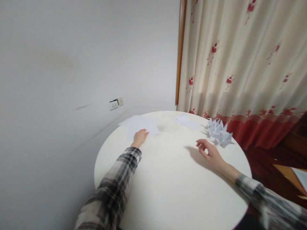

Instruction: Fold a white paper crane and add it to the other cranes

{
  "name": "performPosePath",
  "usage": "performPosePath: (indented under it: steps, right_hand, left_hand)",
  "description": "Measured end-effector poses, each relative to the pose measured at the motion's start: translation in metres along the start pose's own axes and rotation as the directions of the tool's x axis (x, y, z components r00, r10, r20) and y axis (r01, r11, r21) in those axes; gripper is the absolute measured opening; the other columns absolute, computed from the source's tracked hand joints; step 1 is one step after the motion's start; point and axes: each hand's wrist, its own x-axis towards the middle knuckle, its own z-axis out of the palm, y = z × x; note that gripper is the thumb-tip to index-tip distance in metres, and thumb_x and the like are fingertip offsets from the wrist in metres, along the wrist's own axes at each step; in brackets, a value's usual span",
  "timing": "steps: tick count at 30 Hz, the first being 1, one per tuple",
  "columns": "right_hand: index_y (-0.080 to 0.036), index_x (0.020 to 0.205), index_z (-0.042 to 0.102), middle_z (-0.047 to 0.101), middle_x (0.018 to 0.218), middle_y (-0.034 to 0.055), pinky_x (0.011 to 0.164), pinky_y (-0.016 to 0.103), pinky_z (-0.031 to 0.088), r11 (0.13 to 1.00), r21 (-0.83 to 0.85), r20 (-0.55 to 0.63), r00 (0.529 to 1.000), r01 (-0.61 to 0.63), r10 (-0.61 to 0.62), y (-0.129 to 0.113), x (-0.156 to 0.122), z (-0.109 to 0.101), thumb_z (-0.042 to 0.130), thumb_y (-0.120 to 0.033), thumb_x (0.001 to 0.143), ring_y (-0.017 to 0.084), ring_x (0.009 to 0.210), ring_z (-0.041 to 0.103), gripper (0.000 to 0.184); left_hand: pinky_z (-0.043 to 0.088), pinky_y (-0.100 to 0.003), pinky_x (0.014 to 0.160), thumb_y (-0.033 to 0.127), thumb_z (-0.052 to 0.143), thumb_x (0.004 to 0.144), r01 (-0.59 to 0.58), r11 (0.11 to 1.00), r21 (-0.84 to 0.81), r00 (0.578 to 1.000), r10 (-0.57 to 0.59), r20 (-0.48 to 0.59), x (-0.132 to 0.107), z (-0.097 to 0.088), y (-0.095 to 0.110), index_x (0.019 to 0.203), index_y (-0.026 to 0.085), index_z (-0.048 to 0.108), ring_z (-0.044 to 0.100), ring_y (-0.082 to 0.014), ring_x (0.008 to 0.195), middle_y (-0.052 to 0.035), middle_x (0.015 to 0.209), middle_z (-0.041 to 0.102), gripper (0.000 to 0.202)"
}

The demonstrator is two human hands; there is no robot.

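My left hand point(140, 137) lies on the white sheets of paper point(141, 123) at the far left of the round white table point(163, 185). Its fingers are bent and close together on the edge of a sheet; the hand hides part of their grip. Over the right half of the table my right hand point(208, 151) hovers with curled fingers apart and nothing between them, casting a shadow to its left. Just beyond it is a cluster of folded white paper shapes point(219, 131) with pointed tips.
A smaller group of paper sheets point(187, 122) lies near the table's far edge. Behind the table are a pale wall with a socket point(113, 104) and a cream curtain point(230, 64) with red flowers. At the lower right stands a wooden surface point(287, 175) bearing something white.
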Motion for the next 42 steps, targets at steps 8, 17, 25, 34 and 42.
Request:
performPosePath:
  steps: [8,17,25,34,42]
  right_hand:
    - [-0.015,0.102,0.055,0.061,0.089,0.0069,0.068,0.024,0.041,0.968,-0.123,0.438,0.887,0.217,-0.144,-0.017,0.027,0.022,0.044,-0.011,0.078,0.015,0.074,0.056,0.026]
    - [-0.017,0.090,0.061,0.061,0.080,0.0050,0.060,0.023,0.035,0.934,-0.148,0.528,0.825,0.325,-0.203,-0.017,0.048,0.034,0.049,-0.019,0.082,0.014,0.065,0.054,0.015]
    - [-0.016,0.095,0.058,0.064,0.091,0.0068,0.073,0.024,0.040,0.963,-0.075,0.359,0.908,0.257,-0.214,-0.009,0.055,0.072,0.044,-0.013,0.082,0.015,0.082,0.058,0.019]
    - [-0.017,0.097,0.053,0.061,0.069,0.0014,0.060,0.026,0.047,0.850,0.429,0.227,0.947,-0.306,0.227,0.012,0.060,0.076,0.049,-0.027,0.083,0.013,0.060,0.057,0.018]
    - [-0.016,0.093,0.055,0.067,0.087,0.0087,0.072,0.031,0.053,0.283,0.767,0.412,0.780,-0.576,0.471,0.030,0.069,0.060,0.062,-0.039,0.074,0.017,0.074,0.064,0.031]
  left_hand:
    - [0.049,-0.040,0.080,0.030,0.051,0.088,0.048,0.997,0.057,0.998,-0.049,0.029,-0.002,-0.005,0.011,0.115,0.015,0.050,0.056,-0.0196,0.096,-0.0088,0.114,0.053,0.030]
    - [0.045,-0.035,0.082,0.035,0.051,0.084,0.126,0.992,0.013,0.991,-0.125,-0.049,0.005,0.000,0.016,0.105,0.012,0.064,0.056,-0.0294,0.102,-0.0150,0.106,0.063,0.034]
    - [0.049,-0.039,0.081,0.030,0.051,0.089,0.139,0.990,0.004,0.989,-0.139,-0.045,0.008,-0.001,0.026,0.111,0.015,0.053,0.057,-0.0191,0.095,-0.0088,0.112,0.054,0.028]
    - [0.040,-0.038,0.087,0.019,0.031,0.090,-0.019,0.999,-0.041,0.976,0.010,-0.218,-0.020,-0.027,0.056,0.107,0.010,0.055,0.054,-0.0279,0.101,-0.0172,0.103,0.060,0.030]
    - [0.046,-0.031,0.075,0.019,0.044,0.087,-0.523,0.842,-0.130,0.852,0.522,-0.041,-0.129,-0.013,0.154,0.094,0.018,0.058,0.061,-0.0226,0.081,-0.0086,0.083,0.064,0.016]
